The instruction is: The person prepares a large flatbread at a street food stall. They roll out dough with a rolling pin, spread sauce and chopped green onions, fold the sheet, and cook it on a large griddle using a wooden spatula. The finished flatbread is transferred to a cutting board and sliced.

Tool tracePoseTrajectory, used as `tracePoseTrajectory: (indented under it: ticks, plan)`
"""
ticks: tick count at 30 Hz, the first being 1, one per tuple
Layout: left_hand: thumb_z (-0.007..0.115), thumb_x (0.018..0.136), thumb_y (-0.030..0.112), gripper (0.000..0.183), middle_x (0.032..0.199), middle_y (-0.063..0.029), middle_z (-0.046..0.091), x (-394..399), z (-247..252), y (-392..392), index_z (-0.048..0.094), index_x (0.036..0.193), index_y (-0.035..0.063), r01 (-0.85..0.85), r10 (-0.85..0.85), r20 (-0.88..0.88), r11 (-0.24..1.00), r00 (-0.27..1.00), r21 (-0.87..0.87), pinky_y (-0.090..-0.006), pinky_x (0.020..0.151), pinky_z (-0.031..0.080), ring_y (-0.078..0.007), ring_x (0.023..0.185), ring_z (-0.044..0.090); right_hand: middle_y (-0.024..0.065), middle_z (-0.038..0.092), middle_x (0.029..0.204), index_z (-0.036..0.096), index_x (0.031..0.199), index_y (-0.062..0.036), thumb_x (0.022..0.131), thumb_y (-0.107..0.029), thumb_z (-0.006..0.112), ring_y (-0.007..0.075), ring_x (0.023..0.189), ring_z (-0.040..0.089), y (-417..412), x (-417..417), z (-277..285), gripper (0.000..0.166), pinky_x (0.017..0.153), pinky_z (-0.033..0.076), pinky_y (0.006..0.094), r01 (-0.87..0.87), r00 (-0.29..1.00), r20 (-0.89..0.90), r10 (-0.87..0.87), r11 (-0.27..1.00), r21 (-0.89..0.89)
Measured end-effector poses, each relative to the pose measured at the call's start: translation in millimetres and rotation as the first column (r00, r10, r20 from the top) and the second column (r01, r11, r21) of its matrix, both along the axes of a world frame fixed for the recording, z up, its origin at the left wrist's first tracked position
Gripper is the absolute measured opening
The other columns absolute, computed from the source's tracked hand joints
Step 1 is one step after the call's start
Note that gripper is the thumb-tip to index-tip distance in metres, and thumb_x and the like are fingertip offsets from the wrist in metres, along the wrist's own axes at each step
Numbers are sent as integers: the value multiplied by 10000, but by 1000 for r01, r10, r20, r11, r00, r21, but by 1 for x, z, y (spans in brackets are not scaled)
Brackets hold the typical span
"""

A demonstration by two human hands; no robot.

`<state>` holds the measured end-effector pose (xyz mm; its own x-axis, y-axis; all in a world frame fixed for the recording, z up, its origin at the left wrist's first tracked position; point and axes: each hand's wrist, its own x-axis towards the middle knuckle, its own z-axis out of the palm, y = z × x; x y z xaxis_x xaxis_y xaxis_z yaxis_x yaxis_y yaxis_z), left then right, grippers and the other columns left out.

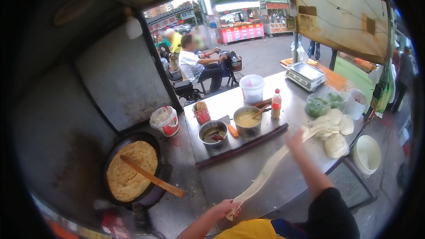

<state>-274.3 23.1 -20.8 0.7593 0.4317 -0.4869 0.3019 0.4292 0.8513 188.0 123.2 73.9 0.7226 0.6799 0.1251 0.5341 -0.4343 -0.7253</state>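
A long strip of dough point(265, 172) stretches diagonally over the steel worktop point(245, 182). Its near end is gripped in my left hand point(229, 208), close to the table's front edge. My right hand point(295, 141) is blurred and lies at the strip's upper part; whether its fingers are closed on the dough does not show. Beyond it, the strip runs up to a pile of folded dough point(327, 127), with a rounded dough coil point(336, 146) in front. At the left, a large flatbread point(132, 169) fills a round black pan point(156, 146), and a wooden paddle point(152, 176) lies across it.
A dark rolling pin point(242, 145) lies before a pot of dark liquid point(213, 134), a pot of yellowish liquid point(248, 119) and a bottle point(276, 103). Bags of greens point(317, 106) and a scale point(304, 75) stand farther back. A white bucket point(366, 154) is right of the table.
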Motion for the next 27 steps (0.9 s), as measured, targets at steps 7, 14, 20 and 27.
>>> tracePoseTrajectory:
  ticks: [7, 14, 20, 27]
  plan:
    - [781, 912, 177, 268, 939, -71, 723, -16, -45, -5, 692, 1112, 22, -30, 30, 0, 999, 1000, 19, -294, 627, 539, -152, 750, 669, 238, 234, 1671, 341, 1592, -58, 963, -649, 536, 413, 1560, 166, -144, -264, -71, 884, 1267, 113, 540, -757, 446, 167, 879, 470, -454]
    - [748, 896, 227, 258, 843, -68, 726, -44, -74, -25, 760, 1035, 10, 81, 0, -175, 886, 985, 456, -311, 625, 522, -162, 725, 670, 210, 252, 1673, 366, 1607, -216, 921, -803, 400, 436, 1557, 157, -175, -300, -85, 904, 1251, 49, 614, -675, 452, 385, 805, 591, -442]
    - [680, 954, 371, 390, 888, -70, 722, -97, -111, -55, 751, 1077, 8, 45, 145, -334, 865, 931, 500, -323, 675, 515, -156, 767, 665, 213, 248, 1674, 386, 1597, -253, 920, -799, 414, 450, 1552, 167, -185, -308, -67, 871, 1248, 56, 621, -673, 447, 418, 791, 605, -425]
    - [566, 1025, 444, 480, 1083, -173, 746, -139, -25, -98, 700, 1224, 28, -63, 69, -186, 997, 980, 35, -358, 827, 524, -277, 1000, 716, 225, 310, 1640, 452, 1554, -238, 979, -703, 416, 434, 1544, 206, -198, -328, -30, 739, 1253, 73, 604, -660, 429, 339, 837, 547, -515]
